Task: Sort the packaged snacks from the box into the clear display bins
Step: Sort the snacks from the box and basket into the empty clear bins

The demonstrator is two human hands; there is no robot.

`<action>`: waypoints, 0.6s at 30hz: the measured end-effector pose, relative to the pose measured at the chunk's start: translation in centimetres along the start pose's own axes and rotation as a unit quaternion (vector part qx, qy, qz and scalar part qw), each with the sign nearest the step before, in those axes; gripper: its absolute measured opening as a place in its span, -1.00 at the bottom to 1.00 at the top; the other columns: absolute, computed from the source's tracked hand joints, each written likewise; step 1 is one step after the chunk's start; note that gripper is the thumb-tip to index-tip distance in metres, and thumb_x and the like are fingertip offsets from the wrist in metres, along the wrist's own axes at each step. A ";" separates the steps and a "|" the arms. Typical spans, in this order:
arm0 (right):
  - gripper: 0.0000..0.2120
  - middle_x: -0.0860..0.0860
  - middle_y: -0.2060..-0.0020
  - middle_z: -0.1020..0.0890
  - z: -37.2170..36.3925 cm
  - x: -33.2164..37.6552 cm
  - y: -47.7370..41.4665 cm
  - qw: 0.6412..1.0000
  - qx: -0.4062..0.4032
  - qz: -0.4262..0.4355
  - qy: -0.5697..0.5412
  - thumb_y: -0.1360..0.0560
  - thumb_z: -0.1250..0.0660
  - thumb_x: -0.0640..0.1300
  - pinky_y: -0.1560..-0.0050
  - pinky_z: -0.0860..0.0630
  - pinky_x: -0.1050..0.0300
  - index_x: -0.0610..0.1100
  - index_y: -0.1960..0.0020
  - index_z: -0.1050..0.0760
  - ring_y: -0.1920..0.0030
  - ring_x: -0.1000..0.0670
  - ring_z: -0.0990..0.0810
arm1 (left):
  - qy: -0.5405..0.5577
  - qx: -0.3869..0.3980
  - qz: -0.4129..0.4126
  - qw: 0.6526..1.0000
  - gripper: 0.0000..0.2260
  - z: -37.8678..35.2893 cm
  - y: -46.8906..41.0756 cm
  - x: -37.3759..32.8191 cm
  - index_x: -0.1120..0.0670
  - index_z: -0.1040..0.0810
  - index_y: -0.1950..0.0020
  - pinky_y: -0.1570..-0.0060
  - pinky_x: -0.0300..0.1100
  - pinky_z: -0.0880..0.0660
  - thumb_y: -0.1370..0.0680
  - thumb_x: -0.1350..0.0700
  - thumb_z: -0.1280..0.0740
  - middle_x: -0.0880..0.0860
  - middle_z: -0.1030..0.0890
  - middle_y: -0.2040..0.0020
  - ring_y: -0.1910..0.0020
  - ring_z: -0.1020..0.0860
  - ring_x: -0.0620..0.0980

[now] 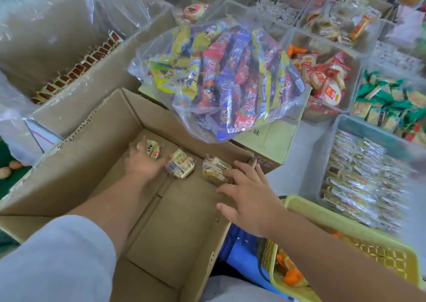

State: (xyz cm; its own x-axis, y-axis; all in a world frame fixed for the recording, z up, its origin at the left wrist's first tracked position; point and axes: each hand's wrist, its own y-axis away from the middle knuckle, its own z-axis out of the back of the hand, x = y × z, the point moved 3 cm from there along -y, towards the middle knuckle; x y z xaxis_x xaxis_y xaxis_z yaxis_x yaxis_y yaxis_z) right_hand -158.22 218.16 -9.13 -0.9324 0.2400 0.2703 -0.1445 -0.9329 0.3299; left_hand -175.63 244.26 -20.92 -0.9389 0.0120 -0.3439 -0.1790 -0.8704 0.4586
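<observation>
Clear display bins (pixel 368 128) and bagged stock surround the cardboard box (pixel 175 221). Three snack packets remain along the box's far wall.

- The left hand (pixel 143 163) covers the left packet (pixel 153 150) near the far left corner. Blur hides whether the hand has closed.
- The right hand (pixel 251 200), fingers spread and straight, touches the right packet (pixel 215 169), probably to gather the remainder together.
- The middle packet (pixel 181 166) lies untouched.

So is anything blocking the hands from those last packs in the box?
Nothing visible. The left hand is at the left pack, the right hand touches the right pack; the middle pack lies uncovered.
</observation>
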 end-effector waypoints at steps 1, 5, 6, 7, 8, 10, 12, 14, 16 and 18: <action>-0.44 0.11 -0.49 -0.29 -0.1 0.0 -0.1 1.000 0.000 0.000 -0.005 -0.53 0.05 0.37 -0.55 0.15 -0.37 0.21 -0.37 -0.47 -0.60 -0.07 0.06 | 0.015 0.001 0.003 1.000 -0.05 -0.2 -0.5 -0.1 -0.05 -0.12 -0.67 -0.53 0.10 -0.22 -0.42 -0.37 -0.46 0.23 -0.24 -0.61 -0.57 -0.24 0.27; -0.46 0.12 -0.50 -0.28 -0.2 -0.3 -0.1 1.000 0.000 -0.001 -0.022 -0.53 0.03 0.36 -0.56 0.11 -0.35 0.23 -0.37 -0.45 -0.60 -0.06 0.07 | -0.025 -0.049 0.039 0.998 -0.19 -0.2 -1.3 -0.3 0.18 -0.41 -0.46 -0.39 0.05 -0.38 -0.42 -0.33 -0.49 0.27 -0.45 -0.40 -0.39 -0.42 0.31; -0.46 0.12 -0.50 -0.27 -0.2 -0.3 0.0 1.000 0.000 -0.002 -0.025 -0.53 0.02 0.36 -0.56 0.09 -0.35 0.23 -0.37 -0.45 -0.60 -0.06 0.07 | -0.033 -0.053 0.055 0.997 -0.17 -0.1 -1.2 -0.3 0.19 -0.43 -0.43 -0.36 0.05 -0.40 -0.38 -0.33 -0.53 0.25 -0.45 -0.38 -0.37 -0.43 0.30; -0.46 0.12 -0.50 -0.28 -0.1 -0.3 0.0 1.000 0.000 -0.002 -0.027 -0.53 0.02 0.36 -0.56 0.06 -0.34 0.22 -0.38 -0.45 -0.60 -0.06 0.07 | -0.040 -0.054 0.072 0.995 -0.14 -0.1 -1.1 -0.4 0.20 -0.44 -0.43 -0.34 0.05 -0.41 -0.34 -0.33 -0.55 0.24 -0.45 -0.36 -0.36 -0.43 0.28; -0.46 0.12 -0.50 -0.28 -0.1 -0.3 0.0 1.000 0.001 -0.003 -0.028 -0.53 0.02 0.36 -0.56 0.04 -0.34 0.22 -0.38 -0.46 -0.61 -0.06 0.06 | -0.046 -0.053 0.085 0.994 -0.10 0.0 -1.0 -0.4 0.20 -0.44 -0.44 -0.33 0.05 -0.41 -0.31 -0.34 -0.57 0.23 -0.45 -0.36 -0.36 -0.42 0.26; -0.46 0.11 -0.51 -0.29 0.0 -0.2 0.0 1.000 0.000 -0.003 -0.029 -0.53 0.02 0.35 -0.56 0.00 -0.33 0.21 -0.37 -0.46 -0.60 -0.06 0.05 | -0.052 -0.049 0.089 0.993 -0.03 -0.2 -0.6 -0.2 0.20 -0.40 -0.46 -0.33 0.05 -0.41 -0.26 -0.34 -0.59 0.22 -0.44 -0.37 -0.37 -0.42 0.24; -0.47 0.11 -0.51 -0.30 0.1 -0.2 -0.1 1.000 0.000 -0.001 -0.028 -0.53 0.01 0.35 -0.55 -0.02 -0.33 0.21 -0.37 -0.47 -0.60 -0.07 0.04 | -0.028 -0.047 0.074 0.996 -0.02 -0.5 -0.5 -0.1 0.21 -0.37 -0.45 -0.34 0.07 -0.44 -0.23 -0.28 -0.64 0.25 -0.45 -0.38 -0.37 -0.44 0.25; -0.47 0.10 -0.51 -0.30 0.1 -0.2 -0.1 1.000 0.002 0.000 -0.024 -0.53 0.02 0.35 -0.55 -0.04 -0.33 0.22 -0.36 -0.47 -0.60 -0.07 0.04 | 0.033 -0.056 0.070 0.995 -0.10 -0.5 -0.4 0.1 0.21 -0.38 -0.38 -0.30 0.11 -0.49 -0.23 -0.20 -0.66 0.27 -0.49 -0.34 -0.34 -0.49 0.28; -0.47 0.10 -0.51 -0.30 0.1 -0.2 -0.2 1.000 0.002 0.000 -0.021 -0.53 0.02 0.35 -0.54 -0.06 -0.33 0.22 -0.36 -0.47 -0.60 -0.07 0.03 | 0.058 -0.087 0.063 0.992 -0.14 -0.1 -0.2 0.0 0.21 -0.38 -0.33 -0.26 0.13 -0.51 -0.23 -0.19 -0.65 0.27 -0.50 -0.30 -0.29 -0.51 0.30; -0.48 0.10 -0.50 -0.30 0.1 -0.1 -0.3 1.000 0.001 -0.001 -0.021 -0.53 0.01 0.35 -0.54 -0.06 -0.34 0.22 -0.36 -0.47 -0.60 -0.06 0.03 | 0.077 -0.104 0.032 0.991 -0.19 0.2 0.2 -0.8 0.21 -0.42 -0.30 -0.21 0.11 -0.54 -0.24 -0.17 -0.64 0.26 -0.51 -0.24 -0.23 -0.54 0.29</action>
State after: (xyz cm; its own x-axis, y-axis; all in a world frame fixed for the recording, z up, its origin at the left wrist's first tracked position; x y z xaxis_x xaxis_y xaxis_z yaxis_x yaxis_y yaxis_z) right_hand -158.04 218.46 -9.14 -0.9175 0.2527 0.3072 -0.1457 -0.9321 0.3315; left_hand -174.96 244.17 -20.33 -0.8872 -0.1081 -0.4486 -0.0414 -0.9496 0.3107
